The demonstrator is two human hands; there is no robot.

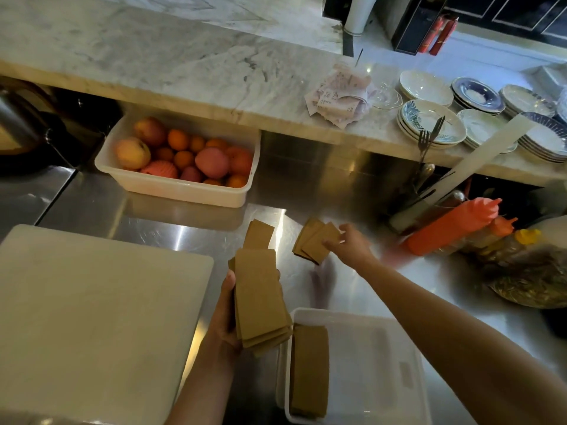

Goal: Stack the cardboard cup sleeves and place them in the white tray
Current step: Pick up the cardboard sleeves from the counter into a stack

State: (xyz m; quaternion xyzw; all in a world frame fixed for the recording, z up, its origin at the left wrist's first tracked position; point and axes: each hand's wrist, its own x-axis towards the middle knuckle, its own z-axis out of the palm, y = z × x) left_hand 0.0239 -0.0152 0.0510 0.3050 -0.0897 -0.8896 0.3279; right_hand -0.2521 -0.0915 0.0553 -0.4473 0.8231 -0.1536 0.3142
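White tray (383, 342): sitting on the steel counter, holding one sleeve pile (309, 369) along its left wall. Left hand (225, 314): fingers clamping a sleeve stack (259, 299) just left of the tray. Right hand (349, 245): fingers pinching loose sleeves (314, 240) beyond the tray.

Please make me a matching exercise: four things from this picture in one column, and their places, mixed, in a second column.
Things:
1. fruit tub
2. plates
3. held stack
4. white tray

Places:
A. in the left hand
B. on the marble ledge, right
C. nearest the camera, some sleeves inside
D. under the ledge, on the steel counter

Pairs: 1-D, 2-B, 3-A, 4-C
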